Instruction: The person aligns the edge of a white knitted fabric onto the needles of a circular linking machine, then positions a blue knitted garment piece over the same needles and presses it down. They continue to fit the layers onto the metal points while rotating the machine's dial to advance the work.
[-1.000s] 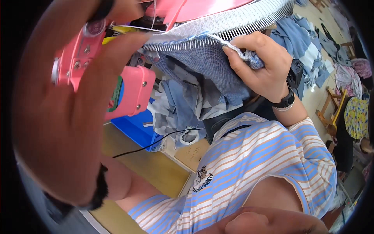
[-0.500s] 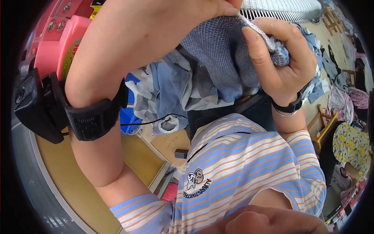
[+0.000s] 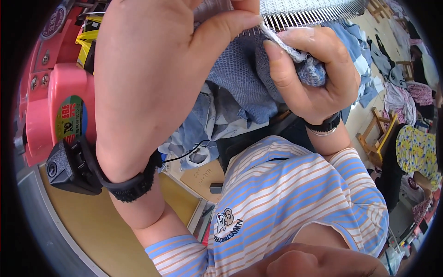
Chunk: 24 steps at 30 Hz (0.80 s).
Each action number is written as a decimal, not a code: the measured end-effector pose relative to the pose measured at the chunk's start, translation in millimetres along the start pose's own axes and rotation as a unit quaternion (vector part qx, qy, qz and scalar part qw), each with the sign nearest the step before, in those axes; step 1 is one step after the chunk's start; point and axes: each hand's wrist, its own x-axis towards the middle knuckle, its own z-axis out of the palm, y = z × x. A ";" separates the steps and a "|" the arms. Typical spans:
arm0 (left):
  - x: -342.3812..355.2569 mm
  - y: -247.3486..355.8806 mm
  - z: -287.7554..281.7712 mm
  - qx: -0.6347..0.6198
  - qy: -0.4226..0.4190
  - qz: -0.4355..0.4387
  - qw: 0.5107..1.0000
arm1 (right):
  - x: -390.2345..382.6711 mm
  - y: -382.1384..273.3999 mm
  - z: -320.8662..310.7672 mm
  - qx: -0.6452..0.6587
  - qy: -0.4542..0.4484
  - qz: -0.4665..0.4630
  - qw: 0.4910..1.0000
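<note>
While your left hand [image 3: 157, 69] pinches the upper end of a white knitted cord [image 3: 282, 42] between thumb and finger, your right hand [image 3: 336, 90] grips it lower down, thumb against forefinger, a blue-white yarn bunch [image 3: 312, 74] within its curl. Cord lies just before the needle row [image 3: 309, 19], over blue knit fabric [image 3: 235, 69]. Writing noted: multicoloured oval label [image 3: 71, 117] on the pink machine [image 3: 41, 124]; dark oval badge [image 3: 53, 21] above; lettering under a cartoon on your striped shirt [image 3: 281, 180]; faint handwriting on brown card [image 3: 194, 181]. Your left hand blocks part of the machine. Wooden stool [image 3: 377, 131] and yellow flowered clothing [image 3: 417, 150] on another person, off right.
</note>
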 end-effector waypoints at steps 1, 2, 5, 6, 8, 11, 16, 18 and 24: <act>-0.3 -1.8 0.9 -0.008 -0.002 0.000 1.000 | -0.1 -0.2 -0.6 -0.003 -0.001 0.002 1.000; 2.0 -2.6 4.3 -0.017 -0.004 0.001 1.000 | 0.0 -1.2 -1.2 0.004 0.004 0.014 1.000; 8.0 -9.3 14.5 -0.048 -0.013 0.009 0.999 | -3.1 0.0 -3.9 0.005 0.004 0.047 0.999; -1.0 -10.1 3.4 -0.047 -0.012 0.000 0.999 | -1.3 -4.8 -2.7 0.024 0.000 0.062 0.998; -14.2 -1.6 -4.7 -0.044 -0.009 -0.019 0.999 | 2.1 -11.5 -0.5 0.052 0.003 0.056 0.997; -0.9 -4.4 13.8 -0.086 -0.022 0.002 0.996 | -5.2 -0.5 -7.8 0.062 0.012 0.095 0.993; -10.4 9.4 8.5 -0.100 -0.018 -0.024 0.995 | 0.9 -9.0 -13.3 0.077 -0.009 0.112 0.991; -7.9 7.6 13.1 -0.119 -0.020 -0.019 0.992 | -0.2 -2.8 -12.9 0.067 -0.006 0.091 0.994; 0.7 1.5 21.7 -0.165 -0.033 -0.009 0.986 | -3.5 3.9 -14.4 0.054 0.002 0.087 0.995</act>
